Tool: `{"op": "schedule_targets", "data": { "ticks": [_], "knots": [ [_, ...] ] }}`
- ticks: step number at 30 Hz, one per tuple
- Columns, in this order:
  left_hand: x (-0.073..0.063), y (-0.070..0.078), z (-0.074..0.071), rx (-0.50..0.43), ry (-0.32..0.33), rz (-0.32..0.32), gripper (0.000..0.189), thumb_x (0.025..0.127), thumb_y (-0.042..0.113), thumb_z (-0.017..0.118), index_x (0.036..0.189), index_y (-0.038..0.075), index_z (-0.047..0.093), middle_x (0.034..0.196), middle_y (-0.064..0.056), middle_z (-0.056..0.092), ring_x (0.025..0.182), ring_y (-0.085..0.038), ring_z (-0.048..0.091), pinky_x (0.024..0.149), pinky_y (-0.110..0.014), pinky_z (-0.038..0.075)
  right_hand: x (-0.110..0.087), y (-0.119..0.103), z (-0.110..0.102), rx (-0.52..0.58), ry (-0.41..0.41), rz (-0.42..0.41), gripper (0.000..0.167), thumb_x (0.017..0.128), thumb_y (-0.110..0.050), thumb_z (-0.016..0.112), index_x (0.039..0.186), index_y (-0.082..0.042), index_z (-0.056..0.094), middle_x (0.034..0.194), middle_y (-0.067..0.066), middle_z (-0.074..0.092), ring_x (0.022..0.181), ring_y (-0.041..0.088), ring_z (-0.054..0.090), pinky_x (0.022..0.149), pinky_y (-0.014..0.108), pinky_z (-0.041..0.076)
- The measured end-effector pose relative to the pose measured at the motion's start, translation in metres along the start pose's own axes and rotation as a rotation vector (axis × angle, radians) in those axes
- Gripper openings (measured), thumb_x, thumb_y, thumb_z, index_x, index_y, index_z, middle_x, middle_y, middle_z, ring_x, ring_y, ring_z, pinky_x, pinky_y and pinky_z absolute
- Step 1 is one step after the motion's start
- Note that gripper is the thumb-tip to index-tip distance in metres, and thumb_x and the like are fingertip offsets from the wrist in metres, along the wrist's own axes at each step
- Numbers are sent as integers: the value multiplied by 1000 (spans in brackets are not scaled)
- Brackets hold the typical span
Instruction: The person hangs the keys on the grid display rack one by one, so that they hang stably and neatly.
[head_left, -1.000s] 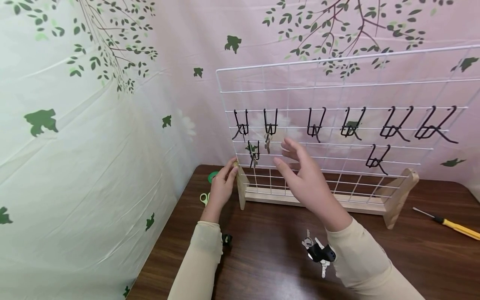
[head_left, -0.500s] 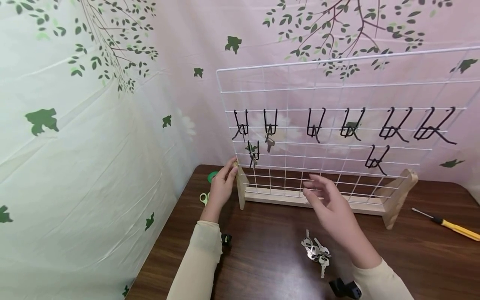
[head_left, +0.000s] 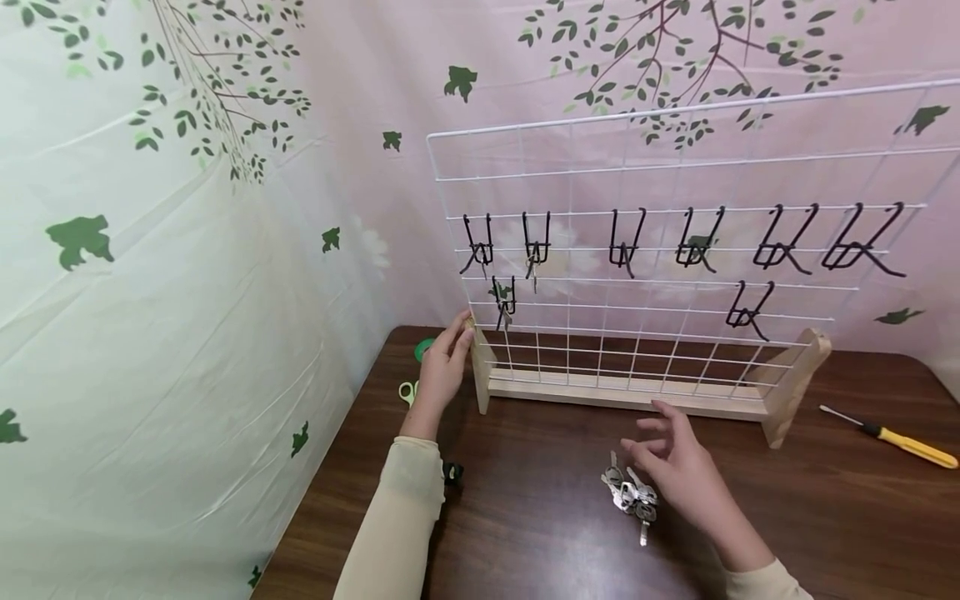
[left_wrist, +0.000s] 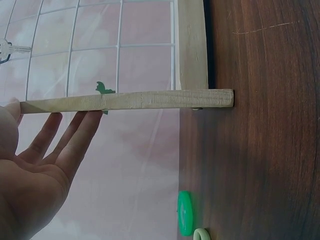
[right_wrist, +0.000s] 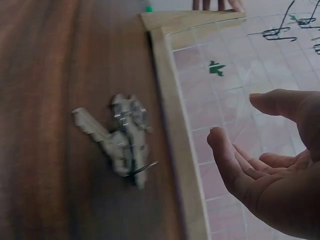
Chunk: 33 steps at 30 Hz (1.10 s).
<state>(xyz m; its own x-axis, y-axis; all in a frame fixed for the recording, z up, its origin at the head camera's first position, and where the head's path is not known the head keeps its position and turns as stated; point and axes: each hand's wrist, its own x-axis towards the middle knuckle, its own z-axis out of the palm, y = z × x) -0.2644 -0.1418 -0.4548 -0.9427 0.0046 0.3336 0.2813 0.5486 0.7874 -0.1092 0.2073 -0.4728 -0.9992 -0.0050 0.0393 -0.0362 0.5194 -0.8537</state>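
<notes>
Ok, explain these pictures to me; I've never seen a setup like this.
No machine here: a person is working bare-handed. The wide picture is from a head camera looking down; the others, from one on each wrist. The left hand grips the pale wooden side post of a white wire grid, which carries black wire hooks; small metal keys hang from some at left. The right hand holds nothing, near a heap of silver metal keys. Those lie on the dark brown wood-grain table, with a yellow-handled screwdriver, pale green scissors and a round green object.
</notes>
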Motion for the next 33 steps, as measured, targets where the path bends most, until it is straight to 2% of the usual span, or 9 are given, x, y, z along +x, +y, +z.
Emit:
{"op": "schedule_targets", "data": {
  "ticks": [5, 13, 19, 26, 31, 33],
  "knots": [
    [0, 0, -1, 1, -3, 0, 49, 113, 47, 50, 159, 29, 54, 151, -14, 65, 137, -34, 65, 111, -57, 56, -3, 15, 10, -71, -26, 36, 80, 95, -20, 83, 155, 5, 37, 136, 27, 67, 96, 18, 78, 73, 22, 57],
    [-1, 0, -2, 12, -5, -11, 48, 113, 48, 50, 159, 35, 53, 152, -13, 65, 134, -33, 67, 108, -56, 57, -3, 25, 24, -177, -82, 49, 60, 87, -16, 88, 135, 5, 58, 109, 11, 75, 85, 9, 65, 70, 22, 52],
    [0, -1, -1, 14, -2, -10, 48, 113, 49, 51, 159, 36, 52, 152, -12, 64, 137, -33, 66, 111, -56, 56, 1, 27, 33, -299, -113, -31, 45, 82, -14, 90, 117, 4, 70, 95, 3, 70, 86, 13, 61, 73, 28, 52],
    [0, -1, 1, 14, 3, -12, 48, 113, 48, 50, 159, 36, 52, 151, -15, 65, 138, -35, 65, 112, -57, 55, 6, 24, 43, -344, -122, -72, 32, 86, -6, 83, 114, 4, 72, 85, -3, 66, 80, 10, 58, 73, 32, 53],
    [1, -1, 2, 15, -4, -7, 49, 113, 49, 49, 159, 34, 52, 152, -15, 64, 140, -35, 63, 113, -57, 54, 9, 24, 40, -400, -153, -171, 32, 84, -7, 84, 114, -4, 73, 91, -2, 65, 84, 11, 57, 74, 33, 53],
    [1, -1, 2, 20, -3, -7, 49, 113, 50, 49, 159, 35, 52, 152, -15, 64, 140, -34, 63, 113, -57, 54, 13, 25, 37, -419, -189, -209, 35, 84, -11, 87, 116, -8, 73, 96, -1, 63, 87, 12, 57, 75, 34, 52]
  ]
}}
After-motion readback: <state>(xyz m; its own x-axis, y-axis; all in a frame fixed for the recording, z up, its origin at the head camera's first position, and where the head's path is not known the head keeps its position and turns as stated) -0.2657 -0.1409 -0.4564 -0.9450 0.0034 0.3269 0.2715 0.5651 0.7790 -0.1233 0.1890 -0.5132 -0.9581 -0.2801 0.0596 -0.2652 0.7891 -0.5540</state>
